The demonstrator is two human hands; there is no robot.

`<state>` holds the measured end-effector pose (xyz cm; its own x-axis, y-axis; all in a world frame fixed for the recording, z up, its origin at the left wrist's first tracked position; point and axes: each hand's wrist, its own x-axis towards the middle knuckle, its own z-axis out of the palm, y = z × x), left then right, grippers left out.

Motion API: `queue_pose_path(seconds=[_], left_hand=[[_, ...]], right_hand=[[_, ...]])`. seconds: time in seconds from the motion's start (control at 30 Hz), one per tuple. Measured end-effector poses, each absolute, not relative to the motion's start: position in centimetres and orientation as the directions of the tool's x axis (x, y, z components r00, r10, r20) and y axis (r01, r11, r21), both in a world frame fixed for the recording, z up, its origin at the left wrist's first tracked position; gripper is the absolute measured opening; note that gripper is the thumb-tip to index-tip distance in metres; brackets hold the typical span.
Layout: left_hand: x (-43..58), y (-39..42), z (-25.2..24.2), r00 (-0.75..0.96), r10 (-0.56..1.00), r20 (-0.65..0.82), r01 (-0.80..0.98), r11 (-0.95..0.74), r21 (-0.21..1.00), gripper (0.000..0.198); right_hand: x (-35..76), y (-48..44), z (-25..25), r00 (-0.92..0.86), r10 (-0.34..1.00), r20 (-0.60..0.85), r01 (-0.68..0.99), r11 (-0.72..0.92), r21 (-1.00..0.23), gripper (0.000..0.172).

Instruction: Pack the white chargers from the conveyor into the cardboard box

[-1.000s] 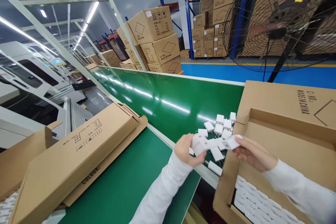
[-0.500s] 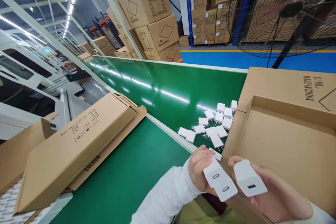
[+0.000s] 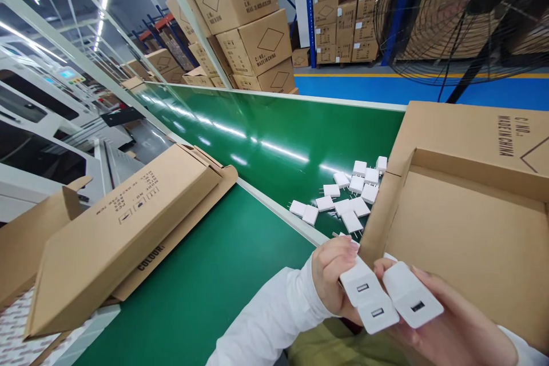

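Two white USB chargers [image 3: 369,295] sit side by side in my left hand [image 3: 332,269], whose fingers are closed around them. Their USB ports face me. My right hand [image 3: 458,320] is closed on another white USB charger [image 3: 412,295], held right beside the left pair. A bit of white shows behind my right fingers, too hidden to name. Just beyond my hands, several white chargers [image 3: 351,221] lie scattered on the green conveyor belt [image 3: 274,126], their metal prongs pointing various ways.
At the right stands an open shallow carton [image 3: 467,229]. A long cardboard box [image 3: 128,229] lies at the left on the green surface. A pale rail [image 3: 278,211] divides the belt from the near surface. Stacked cartons [image 3: 253,40] and a large fan [image 3: 476,6] are behind.
Both hands have shifted slightly right, and the chargers in them have come closer together. My view has tilted a little. The scattered chargers keep their arrangement.
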<state>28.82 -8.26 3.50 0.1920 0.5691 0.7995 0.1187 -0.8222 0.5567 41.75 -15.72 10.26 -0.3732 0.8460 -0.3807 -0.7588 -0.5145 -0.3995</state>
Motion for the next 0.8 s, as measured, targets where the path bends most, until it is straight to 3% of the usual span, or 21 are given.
queue_pose_path(seconds=[0.1, 0.27, 0.33, 0.4, 0.5, 0.63, 0.73, 0.8], left_hand=[[28.4, -8.5, 6.1, 0.198, 0.526, 0.827, 0.041, -0.848, 0.529, 0.046], [28.2, -7.0, 10.0, 0.540, 0.750, 0.382, 0.178, -0.545, 0.819, 0.043], [28.9, -5.9, 10.8, 0.625, 0.747, 0.228, 0.266, -0.478, 0.837, 0.039], [30.0, -5.1, 10.9, 0.683, 0.712, 0.164, 0.294, -0.474, 0.830, 0.037], [31.8, -5.1, 10.3, 0.716, 0.608, 0.342, 0.138, -0.603, 0.785, 0.045], [33.1, -6.5, 9.4, 0.610, 0.368, 0.702, -0.153, -0.814, 0.560, 0.060], [33.1, -7.3, 8.9, 0.477, 0.319, 0.819, -0.192, -0.872, 0.451, 0.062], [33.0, -7.5, 8.5, 0.409, 0.331, 0.851, -0.187, -0.882, 0.433, 0.053]], right_hand=[[41.8, -15.7, 10.7, -0.345, 0.846, -0.406, -0.767, -0.503, -0.398, 0.032], [44.8, -16.4, 10.8, -0.223, 0.839, -0.496, -0.784, -0.457, -0.420, 0.030], [46.7, -17.0, 10.7, -0.149, 0.832, -0.535, -0.806, -0.415, -0.422, 0.031], [48.6, -17.7, 10.4, -0.093, 0.842, -0.531, -0.825, -0.364, -0.433, 0.032], [50.8, -18.9, 9.7, -0.139, 0.879, -0.456, -0.821, -0.360, -0.443, 0.033], [51.7, -20.1, 8.6, -0.240, 0.898, -0.368, -0.797, -0.399, -0.453, 0.030], [51.3, -20.1, 8.3, -0.260, 0.907, -0.332, -0.797, -0.396, -0.457, 0.024], [51.1, -19.8, 8.3, -0.269, 0.911, -0.311, -0.785, -0.395, -0.477, 0.021]])
